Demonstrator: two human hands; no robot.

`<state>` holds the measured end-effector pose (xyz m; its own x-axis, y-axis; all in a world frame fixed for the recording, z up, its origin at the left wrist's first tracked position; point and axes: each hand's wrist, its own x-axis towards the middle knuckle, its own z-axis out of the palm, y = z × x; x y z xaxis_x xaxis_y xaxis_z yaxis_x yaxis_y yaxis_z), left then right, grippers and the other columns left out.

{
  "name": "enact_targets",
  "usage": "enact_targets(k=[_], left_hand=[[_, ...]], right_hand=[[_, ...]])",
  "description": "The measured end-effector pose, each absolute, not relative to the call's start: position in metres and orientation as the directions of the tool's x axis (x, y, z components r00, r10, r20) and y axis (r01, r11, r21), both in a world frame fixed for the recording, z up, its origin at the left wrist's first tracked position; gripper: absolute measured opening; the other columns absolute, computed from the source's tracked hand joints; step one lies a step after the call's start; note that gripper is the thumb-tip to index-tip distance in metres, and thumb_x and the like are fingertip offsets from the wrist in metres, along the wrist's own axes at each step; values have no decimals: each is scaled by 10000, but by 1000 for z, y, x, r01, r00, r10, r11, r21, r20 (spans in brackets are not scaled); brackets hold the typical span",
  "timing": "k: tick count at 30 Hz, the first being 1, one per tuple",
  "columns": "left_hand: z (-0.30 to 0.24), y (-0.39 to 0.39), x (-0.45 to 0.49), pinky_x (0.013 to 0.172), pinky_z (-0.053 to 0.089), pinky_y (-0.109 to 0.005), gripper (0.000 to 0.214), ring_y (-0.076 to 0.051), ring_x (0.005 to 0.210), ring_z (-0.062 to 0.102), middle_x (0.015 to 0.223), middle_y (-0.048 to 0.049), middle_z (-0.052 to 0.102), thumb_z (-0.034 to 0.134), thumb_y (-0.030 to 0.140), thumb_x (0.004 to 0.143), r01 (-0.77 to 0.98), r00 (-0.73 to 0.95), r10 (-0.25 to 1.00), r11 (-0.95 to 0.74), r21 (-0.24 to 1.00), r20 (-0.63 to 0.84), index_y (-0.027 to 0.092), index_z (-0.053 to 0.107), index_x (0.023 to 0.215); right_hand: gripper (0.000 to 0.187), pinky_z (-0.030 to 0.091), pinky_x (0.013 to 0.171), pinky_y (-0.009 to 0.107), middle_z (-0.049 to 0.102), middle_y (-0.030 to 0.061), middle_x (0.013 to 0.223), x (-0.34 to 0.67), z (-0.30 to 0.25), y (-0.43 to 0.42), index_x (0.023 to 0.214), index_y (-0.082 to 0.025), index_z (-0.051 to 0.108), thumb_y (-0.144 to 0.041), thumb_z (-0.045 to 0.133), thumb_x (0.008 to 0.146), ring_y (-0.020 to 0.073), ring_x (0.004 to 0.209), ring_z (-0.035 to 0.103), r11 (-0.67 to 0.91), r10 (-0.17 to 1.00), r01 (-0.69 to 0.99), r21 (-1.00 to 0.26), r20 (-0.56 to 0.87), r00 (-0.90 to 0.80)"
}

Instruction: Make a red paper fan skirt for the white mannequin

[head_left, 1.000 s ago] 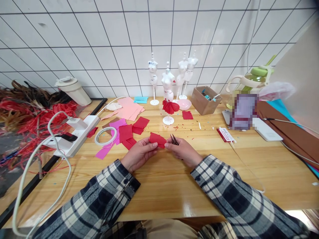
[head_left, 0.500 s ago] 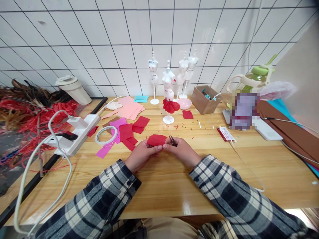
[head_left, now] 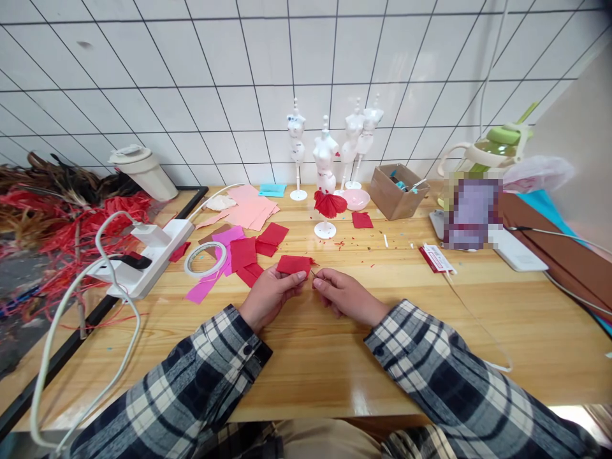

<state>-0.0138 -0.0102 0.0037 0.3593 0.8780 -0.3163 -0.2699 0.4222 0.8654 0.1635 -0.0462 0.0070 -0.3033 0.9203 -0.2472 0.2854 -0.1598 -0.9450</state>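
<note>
My left hand (head_left: pixel 275 294) pinches a folded piece of red crepe paper (head_left: pixel 292 264) between thumb and fingers, just above the table. My right hand (head_left: pixel 345 292) is closed around small dark scissors (head_left: pixel 313 273). Only their thin tips show, touching or very near the paper's right edge; the rest lies hidden in the fingers. Behind the hands stands a white mini dress form (head_left: pixel 325 153) with a pleated red paper skirt (head_left: pixel 329 203) around its lower stem. More red paper pieces (head_left: pixel 243 252) lie left of my hands.
Purple strips (head_left: pixel 203 290), a tape roll (head_left: pixel 205 259) and pink sheets (head_left: pixel 253 207) lie left. A power strip (head_left: pixel 153 261) with looping cables is beyond them. At the back are more dress forms (head_left: pixel 296 137), a pink dish (head_left: pixel 357 199) and a cardboard box (head_left: pixel 396 194). Red scraps dot the table.
My right hand has let go of the paper and turned, bringing the scissors' tips to its right edge. The left hand alone holds the paper, which has shifted slightly left.
</note>
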Motion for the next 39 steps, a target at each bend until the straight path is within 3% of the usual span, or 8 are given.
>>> enact_targets(k=[7, 24, 39], left_hand=[[2, -11, -12, 605, 447, -210, 307, -95, 652, 577, 789, -24, 680, 827, 239, 626, -238, 353, 886, 396, 887, -301, 131, 681, 874], [-2, -10, -12, 615, 419, -232, 304, -110, 668, 545, 784, -30, 669, 816, 283, 631, -138, 365, 895, 323, 936, -255, 130, 670, 850], [0, -11, -12, 604, 440, -216, 275, -98, 646, 553, 778, -27, 678, 822, 263, 627, -169, 355, 893, 351, 921, -275, 138, 685, 831]], right_hand=[[457, 337, 502, 217, 442, -51, 552, 165, 5, -44, 830, -186, 520, -535, 255, 960, 90, 483, 398, -85, 951, 287, -954, -164, -262], [426, 329, 536, 239, 419, -46, 551, 166, 0, -41, 754, -189, 502, -534, 335, 942, 105, 513, 396, -59, 943, 297, -953, -151, -296], [396, 319, 524, 240, 404, -50, 557, 165, -2, -39, 702, -202, 440, -518, 369, 929, 103, 509, 390, -78, 935, 276, -958, -166, -313]])
